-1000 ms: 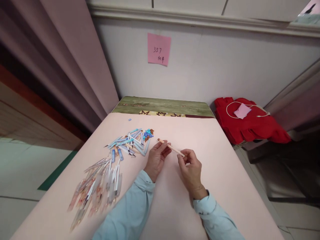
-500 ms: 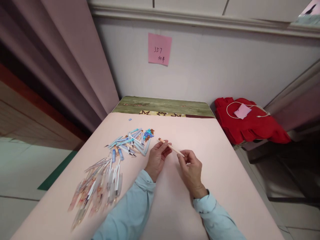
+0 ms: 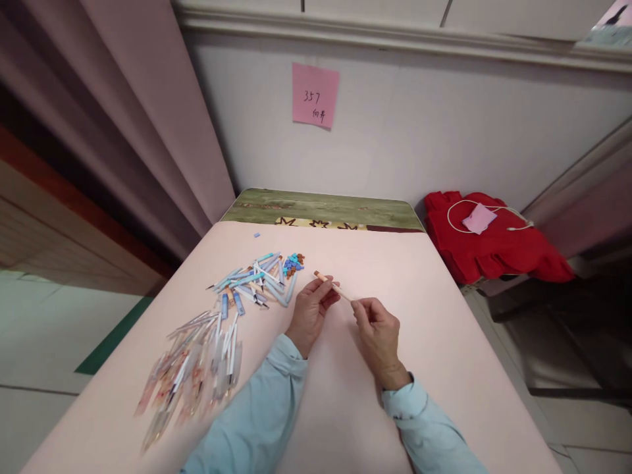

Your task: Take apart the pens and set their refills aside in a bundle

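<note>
A slim cream pen [image 3: 344,295] with an orange-brown end slants between my two hands over the table. My left hand [image 3: 311,307] pinches it near the orange end, which points up and to the left. The fingers of my right hand [image 3: 379,332] are closed around its other end and hide the tip. Left of my hands lies a heap of pen parts [image 3: 251,282] in blue, white, lilac and cream. Beside that heap sits a small pile of blue, turquoise and brown pieces [image 3: 294,264].
Several clear and white pen parts [image 3: 197,368] lie fanned out at the near left of the pale table [image 3: 434,368]. One small blue piece [image 3: 257,235] rests alone farther back. Red cloth [image 3: 494,253] with a white cable stands to the right, past the table edge.
My right fingers have closed farther over the pen's lower end, covering the tip that showed before. My left hand keeps its hold almost unmoved.
</note>
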### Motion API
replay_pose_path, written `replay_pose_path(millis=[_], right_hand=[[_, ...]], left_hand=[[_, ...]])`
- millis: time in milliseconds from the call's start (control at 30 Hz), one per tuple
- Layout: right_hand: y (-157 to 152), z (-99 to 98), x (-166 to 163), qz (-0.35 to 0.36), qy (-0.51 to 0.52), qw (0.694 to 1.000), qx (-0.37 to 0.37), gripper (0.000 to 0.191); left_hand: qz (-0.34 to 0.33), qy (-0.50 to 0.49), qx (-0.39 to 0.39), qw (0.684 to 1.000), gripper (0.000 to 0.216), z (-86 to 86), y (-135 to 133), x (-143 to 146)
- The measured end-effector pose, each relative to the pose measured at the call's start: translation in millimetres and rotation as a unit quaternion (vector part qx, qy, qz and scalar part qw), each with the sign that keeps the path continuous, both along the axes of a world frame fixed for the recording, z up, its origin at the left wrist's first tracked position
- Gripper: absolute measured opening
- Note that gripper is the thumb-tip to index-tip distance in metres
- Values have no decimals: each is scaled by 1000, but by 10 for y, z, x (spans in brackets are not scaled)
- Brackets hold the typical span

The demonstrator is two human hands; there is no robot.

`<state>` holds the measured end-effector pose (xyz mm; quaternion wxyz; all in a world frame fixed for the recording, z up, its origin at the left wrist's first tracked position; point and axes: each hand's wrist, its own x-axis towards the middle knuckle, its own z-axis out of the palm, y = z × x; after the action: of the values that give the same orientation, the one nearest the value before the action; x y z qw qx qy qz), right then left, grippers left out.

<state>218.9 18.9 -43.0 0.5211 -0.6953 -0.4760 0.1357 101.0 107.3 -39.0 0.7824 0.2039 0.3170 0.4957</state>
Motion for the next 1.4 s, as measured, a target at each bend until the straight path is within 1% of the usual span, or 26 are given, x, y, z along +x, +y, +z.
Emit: replay_pose_path(millis=[100,233,300,433,500,633,867,1067,1167,1233,1300,1333,1400], right_hand=[[-7,2,11,15,-1,1000,-12,35],[-6,-1,-10,26,-22,999,-11,29],[-5,0,-26,22,-31,999,-1,27],[-5,15,-37,0,-34,999,34,27],[-3,22,-36,-3,-37,998,42,26],[0,18,-37,7,-43,999,30,24],[-16,0,-52,11,-46,999,-1,27],[-18,17,-33,47,16,998,-33,34],[-2,1,-25,86,103,990,-54,39],[6,-9,-30,117,176,975,-64,42],[7,-7,-42,141,225,962,-73,46],[5,-2,-49,146,230,959,-75,47],[-3,14,-62,132,201,968,-74,44]], left_hand=[[-2,1,1,1000,23,6,-4,-2],[-5,31,35,999,26,-3,-14,4],[-9,39,49,998,30,-1,-26,13],[-32,12,40,999,33,25,-60,32],[-48,18,46,998,30,38,-73,35],[-45,42,53,997,22,48,-80,31],[-41,47,43,997,19,60,-77,39],[-53,54,55,996,21,94,-100,34],[-62,57,69,994,21,105,-111,30],[-69,57,76,993,21,112,-115,28],[-71,58,72,993,22,116,-116,27],[-69,59,68,994,22,115,-115,28],[-57,64,61,995,22,107,-110,32]])
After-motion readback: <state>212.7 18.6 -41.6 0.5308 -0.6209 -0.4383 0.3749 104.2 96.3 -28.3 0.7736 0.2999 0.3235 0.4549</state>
